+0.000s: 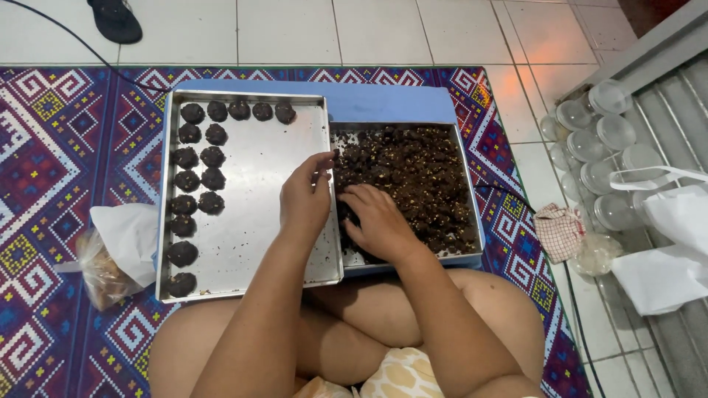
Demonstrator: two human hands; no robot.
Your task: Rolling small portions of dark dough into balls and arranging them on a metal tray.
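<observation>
Dough (413,177) lies at one o'clock from my right hand (377,221), fingers dug in; left hand (306,195) loosely curled, holding nothing.

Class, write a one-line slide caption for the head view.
Both hands gather dark dough beside a tray of shaped balls.

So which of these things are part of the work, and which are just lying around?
In use: left hand, right hand, steel tray of dark crumbly dough, flat steel tray with dark dough balls.

Lying about: clear lidded jars, checked cloth, black sandal, plastic bag.
</observation>
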